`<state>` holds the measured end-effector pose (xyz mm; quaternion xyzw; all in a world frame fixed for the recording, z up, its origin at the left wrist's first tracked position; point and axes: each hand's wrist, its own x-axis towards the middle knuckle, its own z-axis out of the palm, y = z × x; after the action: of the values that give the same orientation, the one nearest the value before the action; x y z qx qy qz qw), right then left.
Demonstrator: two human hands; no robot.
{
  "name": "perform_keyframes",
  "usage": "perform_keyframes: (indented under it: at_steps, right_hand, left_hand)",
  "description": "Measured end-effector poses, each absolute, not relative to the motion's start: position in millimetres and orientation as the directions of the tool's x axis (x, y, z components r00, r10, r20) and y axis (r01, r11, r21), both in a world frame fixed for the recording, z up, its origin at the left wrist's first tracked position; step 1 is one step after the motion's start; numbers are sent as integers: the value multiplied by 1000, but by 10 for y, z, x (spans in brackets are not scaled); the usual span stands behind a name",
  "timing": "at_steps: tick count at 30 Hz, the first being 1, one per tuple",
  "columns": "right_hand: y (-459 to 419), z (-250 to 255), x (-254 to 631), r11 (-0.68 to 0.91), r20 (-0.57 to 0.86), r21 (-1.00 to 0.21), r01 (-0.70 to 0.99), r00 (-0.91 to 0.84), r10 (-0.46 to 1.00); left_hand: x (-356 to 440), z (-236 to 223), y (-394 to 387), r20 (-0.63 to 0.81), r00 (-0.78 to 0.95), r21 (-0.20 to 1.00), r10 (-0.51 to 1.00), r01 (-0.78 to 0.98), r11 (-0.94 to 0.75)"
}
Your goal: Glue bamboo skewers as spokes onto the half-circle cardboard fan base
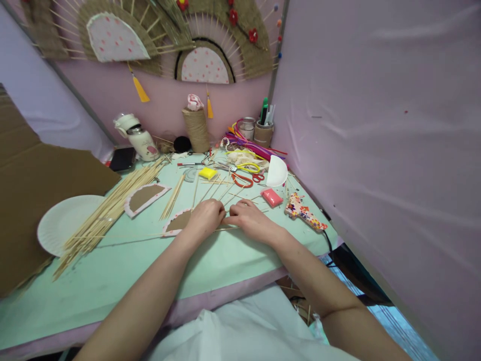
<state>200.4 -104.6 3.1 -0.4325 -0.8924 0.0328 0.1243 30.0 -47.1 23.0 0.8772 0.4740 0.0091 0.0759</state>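
Observation:
A half-circle of brown cardboard (177,223) with a white scalloped edge lies flat near the front of the table, partly hidden by my hands. Thin bamboo sticks (215,186) fan out from it toward the back. My left hand (206,218) rests over the cardboard's middle with its fingers curled down. Close against it, my right hand (252,219) has bent fingers and a thumb reaching to the left fingertips. What is pinched between the fingertips is hidden. One long stick (145,235) runs leftward from the cardboard's lower edge.
To the left are a bundle of bamboo sticks (112,206), a second half-circle (146,199) and a paper plate (67,223). A floral glue gun (305,213) and a pink packet (271,197) lie to the right. Behind are scissors (250,167), a yellow packet (208,173) and a twine spool (197,130).

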Motion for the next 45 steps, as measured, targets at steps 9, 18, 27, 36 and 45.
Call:
perform_keyframes:
  at_steps: [9, 18, 27, 36, 45]
  right_hand:
    - [-1029, 11, 2015, 633, 206, -159, 758, -601, 772]
    - [-1011, -28, 2020, 636, 208, -168, 753, -603, 770]
    - [-1014, -18, 2019, 630, 202, -169, 758, -599, 775]
    - [-1011, -27, 2019, 631, 207, -197, 750, -598, 775]
    - [-1023, -2, 2021, 629, 193, -215, 747, -599, 778]
  left_hand:
    - [298, 231, -482, -46, 553, 157, 832, 827, -540]
    - [305, 252, -487, -49, 558, 147, 828, 824, -547]
    - [315, 279, -504, -58, 555, 149, 830, 827, -543]
    - [302, 268, -497, -59, 553, 153, 831, 827, -540]
    - [280, 258, -493, -22, 569, 199, 822, 808, -554]
